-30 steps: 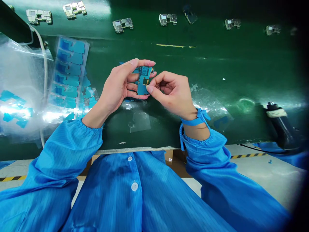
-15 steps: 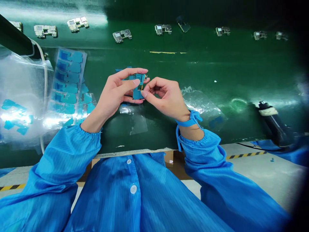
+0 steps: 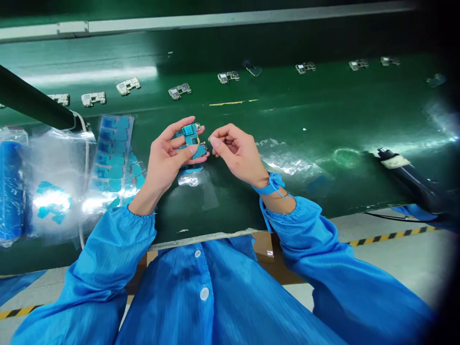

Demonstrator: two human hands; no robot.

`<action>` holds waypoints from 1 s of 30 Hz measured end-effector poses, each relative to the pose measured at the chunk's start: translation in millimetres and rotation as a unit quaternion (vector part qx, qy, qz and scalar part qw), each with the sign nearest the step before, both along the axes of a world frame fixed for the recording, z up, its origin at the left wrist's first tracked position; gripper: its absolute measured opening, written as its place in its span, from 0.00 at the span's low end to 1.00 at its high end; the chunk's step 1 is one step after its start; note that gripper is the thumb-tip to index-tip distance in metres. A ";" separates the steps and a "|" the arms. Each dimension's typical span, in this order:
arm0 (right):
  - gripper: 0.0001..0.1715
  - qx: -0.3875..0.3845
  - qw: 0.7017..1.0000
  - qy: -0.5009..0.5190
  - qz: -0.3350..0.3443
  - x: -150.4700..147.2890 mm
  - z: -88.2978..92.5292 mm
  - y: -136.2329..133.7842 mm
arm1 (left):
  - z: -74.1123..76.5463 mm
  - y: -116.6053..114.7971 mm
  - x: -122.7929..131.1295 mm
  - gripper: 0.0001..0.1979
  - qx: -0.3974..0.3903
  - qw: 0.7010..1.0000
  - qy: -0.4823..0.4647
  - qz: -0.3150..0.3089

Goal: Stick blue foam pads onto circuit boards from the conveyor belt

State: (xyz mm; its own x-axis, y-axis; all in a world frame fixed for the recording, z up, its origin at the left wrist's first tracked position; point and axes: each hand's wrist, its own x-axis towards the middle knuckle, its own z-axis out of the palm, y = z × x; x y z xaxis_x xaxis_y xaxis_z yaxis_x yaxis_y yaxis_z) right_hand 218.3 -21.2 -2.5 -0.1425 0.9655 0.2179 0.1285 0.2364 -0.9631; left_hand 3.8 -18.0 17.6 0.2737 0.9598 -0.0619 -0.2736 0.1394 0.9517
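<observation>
My left hand (image 3: 163, 155) grips a small circuit board (image 3: 189, 130) by its edges, thumb on its near end and fingers around the back. Blue film pieces cover much of the board's face, with bare gold and metal parts showing at the top corner and middle. Just to the right of the board, and apart from it, my right hand (image 3: 240, 153) has thumb and index finger pinched together. Whatever may be between those fingertips is too small to make out. A sheet of blue die-cut film stickers (image 3: 113, 148) lies left of my left hand.
Several circuit boards (image 3: 179, 91) lie spaced out in a row across the green bench. Clear plastic bags (image 3: 61, 158) and a wrapped blue bundle (image 3: 10, 189) are at left, near a dark slanted post (image 3: 36, 98). A black cylindrical tool (image 3: 409, 175) rests at right.
My right hand has come away from the board, leaving a small gap. My left thumb has shifted to the board's near end, exposing more of its face. The camera view has shifted, showing more far bench.
</observation>
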 end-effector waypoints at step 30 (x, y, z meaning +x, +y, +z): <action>0.22 0.013 0.944 -0.325 -0.053 -55.9 34.5 217.4 | -5.2 22.6 -12.9 0.28 -0.069 0.982 -0.045 0.172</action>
State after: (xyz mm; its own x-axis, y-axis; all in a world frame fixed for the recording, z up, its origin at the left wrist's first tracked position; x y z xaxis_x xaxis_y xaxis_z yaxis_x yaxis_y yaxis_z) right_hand 162.4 196.2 32.0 -0.1563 0.9776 0.1409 0.7155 0.2104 -0.6662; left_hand -9.1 4.6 12.4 -0.0547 0.9806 -0.1883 -0.4084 0.1501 0.9004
